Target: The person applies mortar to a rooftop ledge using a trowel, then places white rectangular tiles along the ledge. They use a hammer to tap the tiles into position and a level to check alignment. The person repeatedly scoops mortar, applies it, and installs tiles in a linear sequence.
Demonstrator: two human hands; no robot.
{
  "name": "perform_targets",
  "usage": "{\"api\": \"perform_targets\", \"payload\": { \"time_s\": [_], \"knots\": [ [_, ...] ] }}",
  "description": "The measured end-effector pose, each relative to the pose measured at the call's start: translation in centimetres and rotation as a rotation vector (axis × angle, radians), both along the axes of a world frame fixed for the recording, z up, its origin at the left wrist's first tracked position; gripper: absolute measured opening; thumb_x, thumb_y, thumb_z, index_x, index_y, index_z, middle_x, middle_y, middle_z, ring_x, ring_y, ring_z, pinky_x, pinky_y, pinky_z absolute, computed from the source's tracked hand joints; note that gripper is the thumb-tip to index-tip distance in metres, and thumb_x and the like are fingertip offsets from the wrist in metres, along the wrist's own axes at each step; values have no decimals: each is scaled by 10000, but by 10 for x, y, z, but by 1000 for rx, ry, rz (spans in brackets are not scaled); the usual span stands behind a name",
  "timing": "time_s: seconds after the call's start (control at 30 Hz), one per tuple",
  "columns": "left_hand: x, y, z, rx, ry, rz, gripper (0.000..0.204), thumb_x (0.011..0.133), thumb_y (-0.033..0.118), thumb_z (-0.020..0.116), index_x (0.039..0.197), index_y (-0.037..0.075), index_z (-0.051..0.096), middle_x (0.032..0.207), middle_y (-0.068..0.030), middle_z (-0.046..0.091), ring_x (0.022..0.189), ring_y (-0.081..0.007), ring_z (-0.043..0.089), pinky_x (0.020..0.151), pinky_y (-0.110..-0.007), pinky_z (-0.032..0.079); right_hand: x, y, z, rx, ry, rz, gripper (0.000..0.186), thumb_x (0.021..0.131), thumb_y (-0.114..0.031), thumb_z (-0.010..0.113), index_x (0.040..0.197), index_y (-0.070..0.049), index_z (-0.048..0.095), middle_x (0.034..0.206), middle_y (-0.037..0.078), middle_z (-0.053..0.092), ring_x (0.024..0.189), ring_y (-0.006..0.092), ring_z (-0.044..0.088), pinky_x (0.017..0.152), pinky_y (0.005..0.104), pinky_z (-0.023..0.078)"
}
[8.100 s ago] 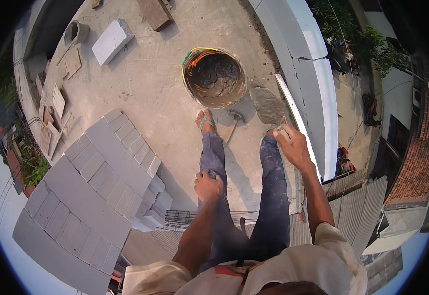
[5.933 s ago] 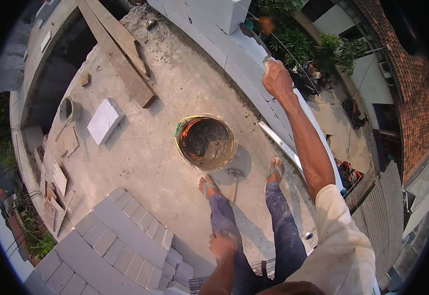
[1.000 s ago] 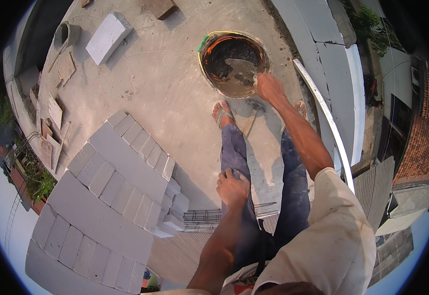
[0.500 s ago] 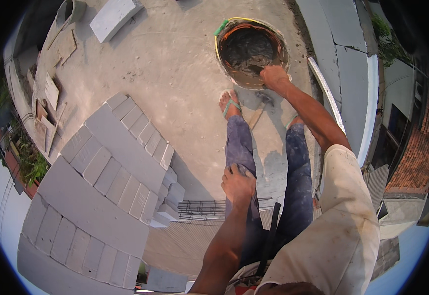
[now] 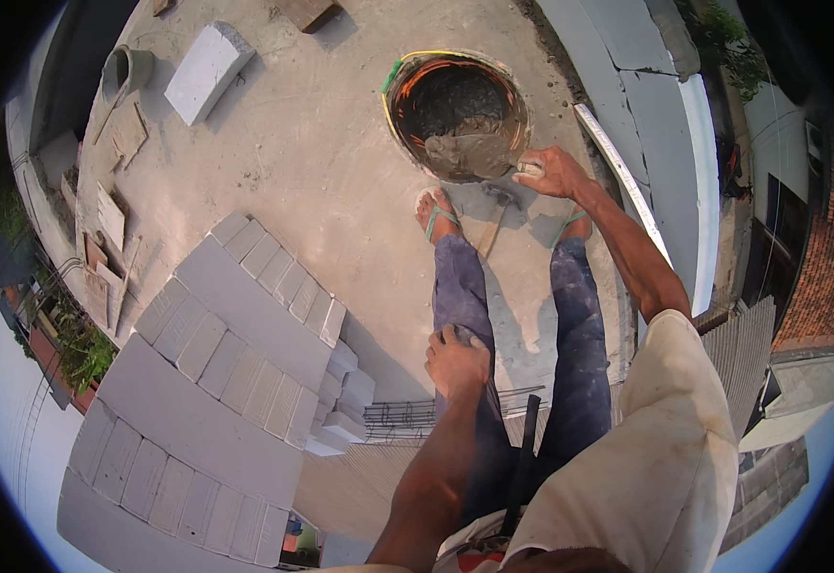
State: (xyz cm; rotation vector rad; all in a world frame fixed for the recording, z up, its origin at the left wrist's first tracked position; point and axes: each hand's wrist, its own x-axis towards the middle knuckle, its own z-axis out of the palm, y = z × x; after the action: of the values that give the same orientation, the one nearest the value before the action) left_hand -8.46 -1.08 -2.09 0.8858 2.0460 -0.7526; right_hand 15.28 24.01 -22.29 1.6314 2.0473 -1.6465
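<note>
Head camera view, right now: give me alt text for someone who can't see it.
A person's right hand grips a mortar-laden trowel at the mouth of a round bucket on a concrete floor. The left hand rests on the left leg. Stacked pale blocks stand at left; a hammer-like tool lies between the feet.

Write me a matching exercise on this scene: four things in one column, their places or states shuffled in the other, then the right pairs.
Things:
1. Left hand
2. Bucket
3. Right hand
4. Hammer

Places or states:
A. Gripping the trowel by its handle
B. Lying on the floor between the feet
C. Resting on the left trouser leg
D. Holding a wet grey mix

Pairs: 1-C, 2-D, 3-A, 4-B
</note>
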Motion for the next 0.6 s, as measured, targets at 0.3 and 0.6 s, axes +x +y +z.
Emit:
{"api": "perform_targets", "payload": {
  "time_s": [0.3,0.6],
  "knots": [
    [19,8,4,4,0,-89,586,897,384,678,1391,73,619,1384,-163,588,1265,-365,600,1069,-481,488,99,-58,154,180,-5,-624,350,919,-291,780,1125,-10,741,948,169,747,854,263,717,796,371,545],
    [27,19,3,24,31,-182,562,898,396,686,1354,70,640,1348,-149,611,1229,-363,622,1042,-471,507,176,-42,194,662,-636,-717,378,920,-163,738,1269,-27,686,1066,166,673,981,383,683,827,450,565]
  ]
}}
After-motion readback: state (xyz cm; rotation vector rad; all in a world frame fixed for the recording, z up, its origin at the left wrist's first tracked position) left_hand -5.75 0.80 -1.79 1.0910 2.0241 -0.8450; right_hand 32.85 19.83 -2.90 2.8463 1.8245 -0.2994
